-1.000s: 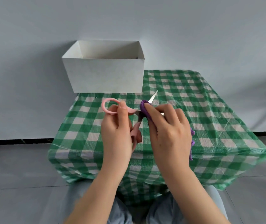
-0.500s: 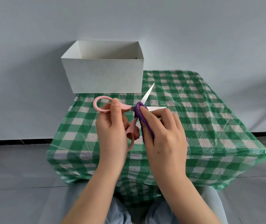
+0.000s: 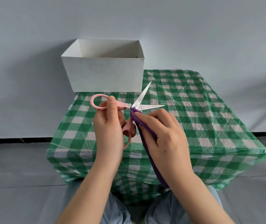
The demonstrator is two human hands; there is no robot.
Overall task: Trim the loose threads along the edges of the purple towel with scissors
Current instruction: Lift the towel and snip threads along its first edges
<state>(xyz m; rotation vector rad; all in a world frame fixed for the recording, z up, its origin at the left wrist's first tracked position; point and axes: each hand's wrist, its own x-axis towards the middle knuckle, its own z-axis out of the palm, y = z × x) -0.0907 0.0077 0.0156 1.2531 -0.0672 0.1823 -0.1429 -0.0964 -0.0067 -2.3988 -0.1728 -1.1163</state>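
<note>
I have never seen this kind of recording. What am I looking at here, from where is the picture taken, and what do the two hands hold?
There is no machine here: a seated person wears a camera on the head, so the picture looks forward and down at their own hands. The left hand holds pink scissors, with the blades spread open. The right hand pinches a purple towel, bunched up; its top edge sits at the base of the open blades. In front stands a table under a green checked cloth. A white open box stands at its far left; whether anything is inside cannot be seen.
</note>
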